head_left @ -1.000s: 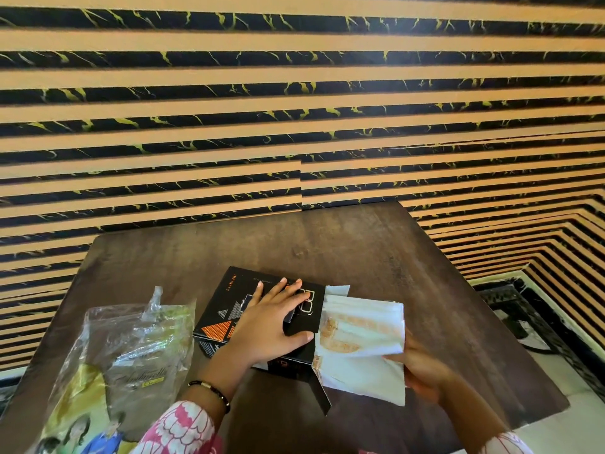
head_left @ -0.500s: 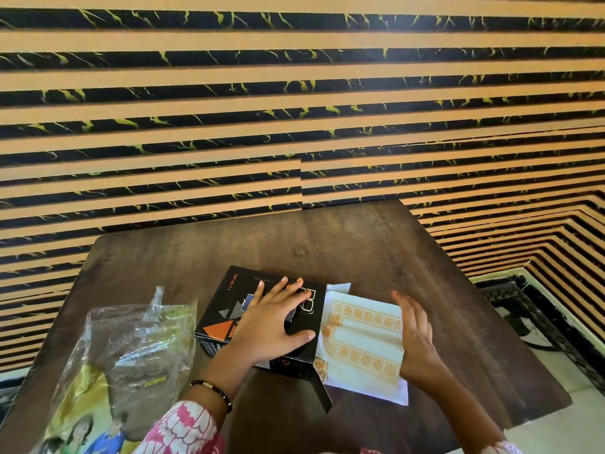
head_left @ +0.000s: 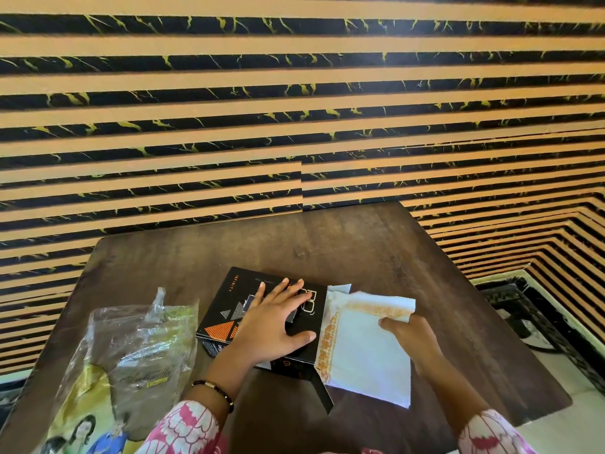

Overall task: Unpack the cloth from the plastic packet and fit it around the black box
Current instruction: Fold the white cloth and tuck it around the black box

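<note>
A black box (head_left: pixel 226 309) with orange and grey triangles lies flat near the table's front middle. My left hand (head_left: pixel 273 326) presses flat on its lid, fingers spread. A folded white cloth (head_left: pixel 363 352) with an orange embroidered border lies against the box's right side. My right hand (head_left: pixel 414 339) pinches the cloth's upper right fold, lifting that layer. The empty clear plastic packet (head_left: pixel 137 348), with a printed card inside, lies crumpled at the front left.
The dark wooden table (head_left: pixel 343 247) stands against a wall of orange and black stripes. Its right edge drops to a pale floor with a dark patterned border (head_left: pixel 537 326). An open black flap (head_left: pixel 322 393) juts from the box's front.
My right hand went from resting flat on the spread cloth to pinching and lifting its top fold at the upper right. The left hand stayed on the box.
</note>
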A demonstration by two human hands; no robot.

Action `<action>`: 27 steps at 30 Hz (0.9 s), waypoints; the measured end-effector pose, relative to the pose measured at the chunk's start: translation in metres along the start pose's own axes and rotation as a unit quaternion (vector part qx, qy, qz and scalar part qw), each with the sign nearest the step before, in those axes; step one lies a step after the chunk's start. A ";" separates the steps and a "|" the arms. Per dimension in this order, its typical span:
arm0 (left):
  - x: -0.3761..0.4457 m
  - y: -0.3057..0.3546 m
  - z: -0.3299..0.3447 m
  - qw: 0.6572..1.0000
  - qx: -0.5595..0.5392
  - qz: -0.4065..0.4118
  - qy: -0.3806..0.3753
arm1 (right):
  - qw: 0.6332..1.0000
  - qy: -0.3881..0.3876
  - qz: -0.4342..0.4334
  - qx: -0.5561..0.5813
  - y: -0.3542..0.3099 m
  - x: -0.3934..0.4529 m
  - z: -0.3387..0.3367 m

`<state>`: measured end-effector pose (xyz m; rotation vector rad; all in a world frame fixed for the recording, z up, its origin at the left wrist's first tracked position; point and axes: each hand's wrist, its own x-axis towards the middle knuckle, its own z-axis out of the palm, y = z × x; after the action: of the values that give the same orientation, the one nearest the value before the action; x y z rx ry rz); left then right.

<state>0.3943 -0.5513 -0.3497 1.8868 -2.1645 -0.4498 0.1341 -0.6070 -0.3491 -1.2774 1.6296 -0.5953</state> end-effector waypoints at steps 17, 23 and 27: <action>0.001 0.000 -0.001 1.000 -0.002 -0.001 0.002 | 0.993 -0.078 0.067 -0.061 0.013 -0.007 0.005; 0.000 0.000 -0.001 1.000 -0.006 -0.001 0.005 | 0.991 -0.085 0.003 -0.107 -0.001 -0.008 0.029; 0.000 0.001 -0.001 1.000 -0.008 -0.004 0.008 | 0.990 -0.086 0.001 -0.114 -0.003 -0.007 0.030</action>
<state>0.3940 -0.5518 -0.3486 1.8841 -2.1391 -0.4509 0.1622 -0.5961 -0.3574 -1.4506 1.5875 -0.2942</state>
